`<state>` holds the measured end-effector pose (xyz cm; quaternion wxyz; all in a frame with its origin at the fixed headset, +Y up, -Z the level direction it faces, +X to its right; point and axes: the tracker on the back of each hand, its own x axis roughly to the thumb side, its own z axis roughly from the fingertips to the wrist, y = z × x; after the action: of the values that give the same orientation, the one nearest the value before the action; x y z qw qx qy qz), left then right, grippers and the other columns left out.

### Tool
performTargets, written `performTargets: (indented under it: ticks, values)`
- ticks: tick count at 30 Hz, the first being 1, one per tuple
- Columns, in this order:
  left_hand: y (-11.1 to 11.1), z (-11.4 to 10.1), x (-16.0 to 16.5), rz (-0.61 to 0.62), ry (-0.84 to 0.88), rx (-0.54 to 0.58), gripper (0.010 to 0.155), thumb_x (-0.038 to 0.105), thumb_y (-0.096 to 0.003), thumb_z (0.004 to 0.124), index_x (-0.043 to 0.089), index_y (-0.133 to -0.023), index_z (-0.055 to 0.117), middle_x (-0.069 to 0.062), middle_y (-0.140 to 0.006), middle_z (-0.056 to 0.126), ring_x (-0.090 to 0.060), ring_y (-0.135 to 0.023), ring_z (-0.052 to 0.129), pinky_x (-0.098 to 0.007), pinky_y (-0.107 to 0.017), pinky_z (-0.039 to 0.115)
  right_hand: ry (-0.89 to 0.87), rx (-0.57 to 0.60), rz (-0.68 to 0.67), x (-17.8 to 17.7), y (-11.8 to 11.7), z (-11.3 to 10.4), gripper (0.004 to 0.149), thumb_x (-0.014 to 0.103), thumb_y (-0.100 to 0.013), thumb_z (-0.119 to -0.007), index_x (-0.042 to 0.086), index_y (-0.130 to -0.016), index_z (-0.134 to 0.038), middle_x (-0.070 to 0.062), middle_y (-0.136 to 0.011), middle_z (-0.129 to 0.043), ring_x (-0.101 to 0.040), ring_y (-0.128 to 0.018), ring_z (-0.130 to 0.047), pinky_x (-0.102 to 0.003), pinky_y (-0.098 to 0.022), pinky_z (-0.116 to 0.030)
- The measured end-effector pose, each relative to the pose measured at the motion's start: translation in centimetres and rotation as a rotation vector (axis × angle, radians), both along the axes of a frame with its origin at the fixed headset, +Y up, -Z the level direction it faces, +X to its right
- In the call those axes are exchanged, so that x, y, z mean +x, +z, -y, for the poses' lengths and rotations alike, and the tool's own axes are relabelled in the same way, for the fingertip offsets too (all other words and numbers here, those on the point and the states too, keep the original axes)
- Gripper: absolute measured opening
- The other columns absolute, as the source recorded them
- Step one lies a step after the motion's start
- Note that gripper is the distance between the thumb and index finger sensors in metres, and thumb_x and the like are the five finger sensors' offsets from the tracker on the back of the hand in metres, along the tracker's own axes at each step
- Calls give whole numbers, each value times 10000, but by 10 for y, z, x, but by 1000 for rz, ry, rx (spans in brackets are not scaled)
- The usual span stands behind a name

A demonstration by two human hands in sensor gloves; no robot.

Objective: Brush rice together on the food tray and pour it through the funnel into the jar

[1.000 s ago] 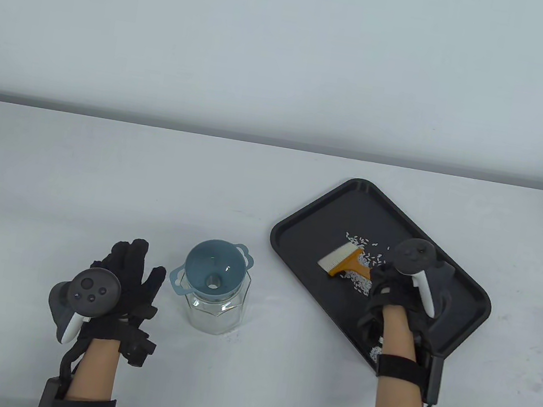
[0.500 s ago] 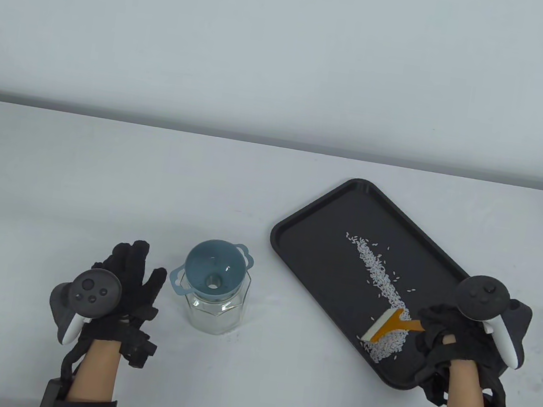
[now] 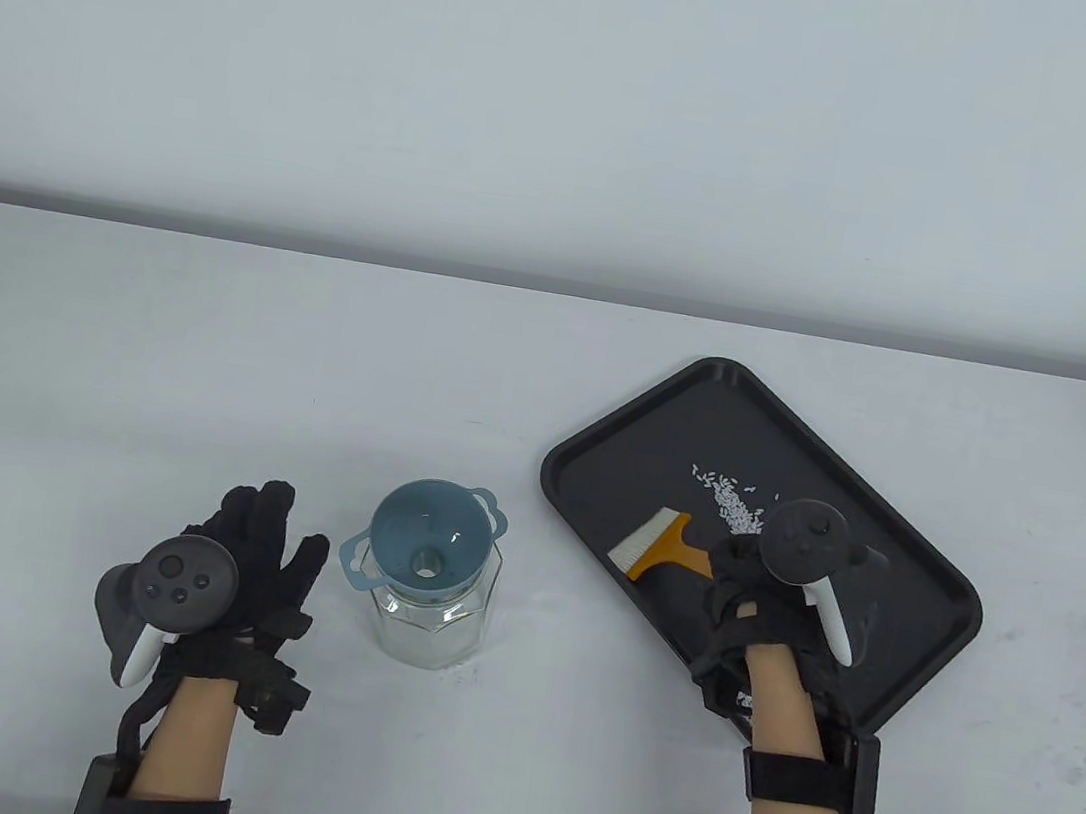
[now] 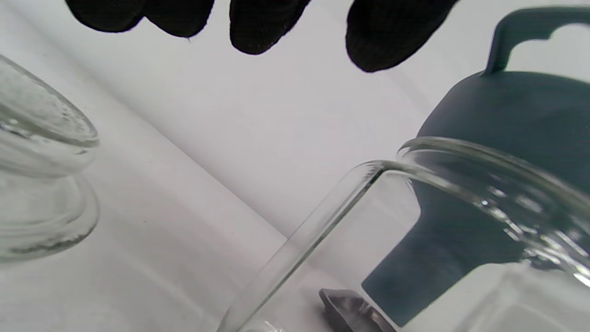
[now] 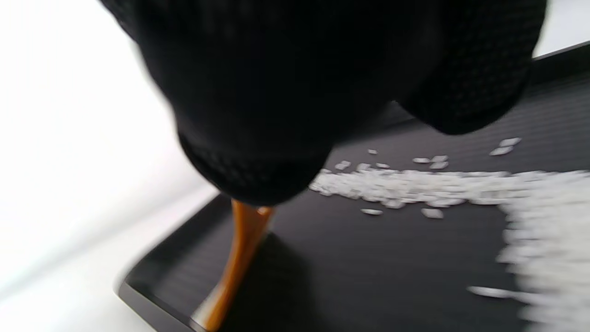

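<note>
Brushing step in hand. My right hand [image 3: 763, 600] grips orange brush [image 3: 660, 545] by handle, bristles on black food tray [image 3: 944, 574], lower right of table view. Rice [image 3: 735, 510] in streak just right of brush, scattered. My left hand [image 3: 255, 548] lies relaxed, holding nothing, beside jar [image 3: 427, 623] carrying blue funnel [image 3: 427, 547]. Next: sweep strays into 1 pile, then tilt tray over funnel.

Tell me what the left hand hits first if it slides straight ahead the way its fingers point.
Probably nothing: the left hand points up the bare table, and the jar with its funnel sits just to its right. The gap looks narrow.
</note>
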<state>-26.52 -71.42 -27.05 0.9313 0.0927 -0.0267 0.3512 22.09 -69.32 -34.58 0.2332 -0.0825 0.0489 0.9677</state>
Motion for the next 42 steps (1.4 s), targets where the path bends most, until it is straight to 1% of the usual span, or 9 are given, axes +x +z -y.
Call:
performTargets:
  ticks: [8, 12, 16, 22, 28, 33, 36, 39, 42]
  values:
    - [-1, 0, 0, -7, 3, 1, 772, 439, -566, 633, -47, -1127, 423, -500, -1065, 372, -804, -889, 429, -862, -572, 218, 143, -236, 2, 78, 56, -29, 392, 264, -488, -748, 16, -754, -894, 4, -286, -1006, -77, -7, -953, -421, -337, -836]
    - [0, 1, -1, -14, 5, -4, 772, 437, -565, 635, -49, -1126, 425, -502, -1062, 375, -806, -887, 430, -862, -572, 217, 157, -221, 30, 97, 74, -43, 384, 251, -475, -774, 10, -734, -923, -11, -263, -1016, -88, 9, -956, -429, -325, -840]
    - [0, 1, 0, -10, -5, -5, 771, 437, -565, 635, -49, -1126, 426, -502, -1063, 375, -807, -886, 432, -862, -572, 218, -30, -146, -4, 104, 76, -50, 384, 257, -482, -766, 14, -739, -914, -9, -288, -1026, -67, -19, -979, -414, -335, -847]
    - [0, 0, -2, -20, 4, 1, 772, 439, -566, 633, -47, -1127, 423, -500, -1065, 371, -805, -888, 429, -862, -573, 217, -225, 138, 105, 86, 50, -48, 396, 269, -488, -754, 13, -754, -895, -12, -327, -1037, -62, -49, -1003, -410, -344, -852]
    - [0, 0, -1, -16, -2, 17, 771, 439, -566, 633, -48, -1127, 424, -499, -1065, 369, -803, -892, 424, -862, -573, 215, -275, 337, 265, 41, -8, -19, 394, 267, -484, -744, 20, -755, -888, -20, -348, -1042, -69, -65, -1021, -410, -347, -852]
    - [-2, -1, -3, -17, 1, 25, 772, 440, -567, 632, -48, -1128, 424, -499, -1067, 366, -802, -894, 420, -862, -574, 213, -292, 341, 361, 14, -44, 10, 400, 267, -498, -698, 37, -786, -852, -23, -405, -1036, -73, -113, -1039, -412, -365, -845]
    - [-2, 1, -4, -18, 9, 25, 771, 439, -567, 633, -49, -1127, 427, -499, -1066, 368, -804, -892, 419, -862, -574, 213, -167, 283, 374, 5, -58, 25, 399, 272, -490, -718, 39, -781, -859, -30, -394, -1043, -81, -108, -1043, -417, -359, -844]
    - [-3, 1, -3, -12, 14, 16, 773, 440, -569, 630, -50, -1128, 423, -501, -1067, 362, -804, -893, 418, -862, -573, 211, -31, 220, 343, 8, -58, 30, 390, 275, -483, -731, 36, -753, -880, 13, -313, -1022, -65, -31, -995, -415, -332, -848]
    - [-4, 2, -3, -10, 7, 26, 772, 441, -567, 631, -48, -1128, 424, -498, -1068, 363, -803, -893, 419, -861, -574, 213, -31, 124, 306, 22, -49, 26, 388, 266, -485, -727, 22, -741, -889, 30, -279, -1009, -57, 4, -972, -410, -316, -853]
